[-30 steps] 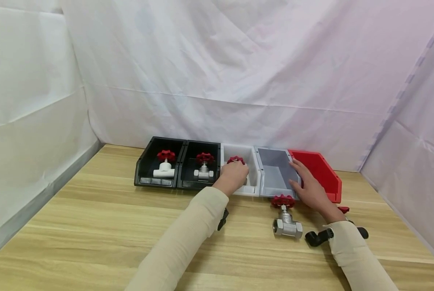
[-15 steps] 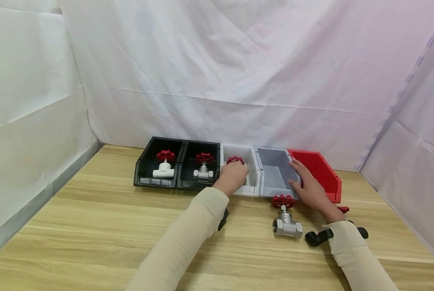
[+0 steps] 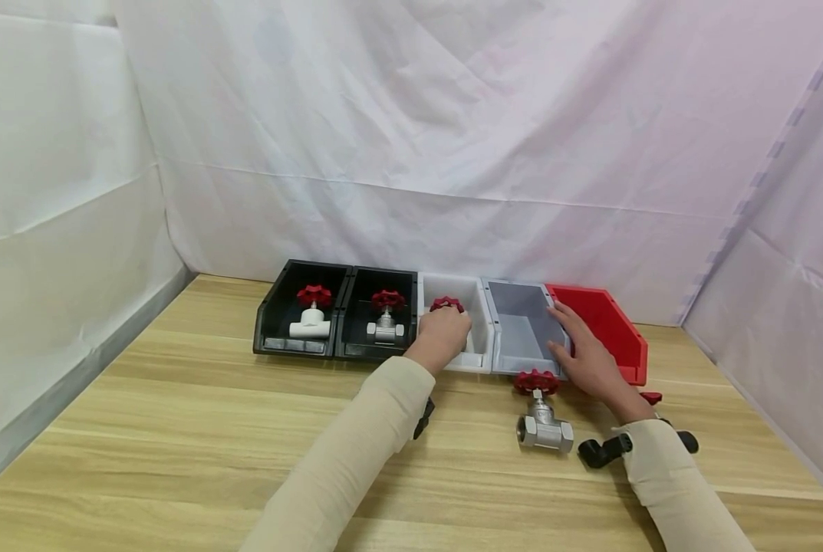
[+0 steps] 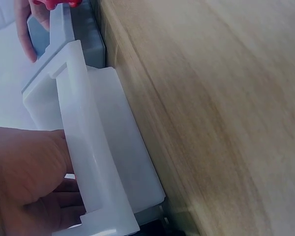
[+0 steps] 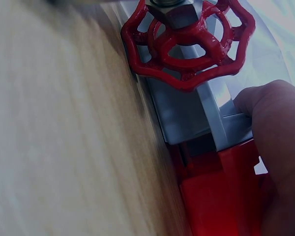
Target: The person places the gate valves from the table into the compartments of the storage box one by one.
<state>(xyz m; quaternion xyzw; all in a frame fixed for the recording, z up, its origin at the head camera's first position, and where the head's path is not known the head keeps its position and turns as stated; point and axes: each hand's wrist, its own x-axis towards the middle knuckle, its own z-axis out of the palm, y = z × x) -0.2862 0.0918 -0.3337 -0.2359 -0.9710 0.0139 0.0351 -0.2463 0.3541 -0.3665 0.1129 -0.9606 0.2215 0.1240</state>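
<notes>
My left hand (image 3: pixel 442 336) reaches into the white bin (image 3: pixel 481 318), its fingers curled at a valve with a red handwheel (image 3: pixel 447 303). The hand hides most of that valve's body; in the left wrist view the front wall of the bin covers the fingertips. My right hand (image 3: pixel 587 359) rests on the right side wall of the grey bin (image 3: pixel 521 335), fingers loosely spread, thumb at the front. Close in front of the grey bin, a steel gate valve (image 3: pixel 545 429) with a red handwheel (image 5: pixel 187 54) stands on the wooden table.
Left of the white bin, one black bin (image 3: pixel 301 346) holds a white plastic valve (image 3: pixel 311 326), another a small steel valve (image 3: pixel 386 328). A red bin (image 3: pixel 607 330) ends the row. Black pipe-like pieces (image 3: pixel 600 451) and a small red part (image 3: pixel 651 397) lie near the right forearm.
</notes>
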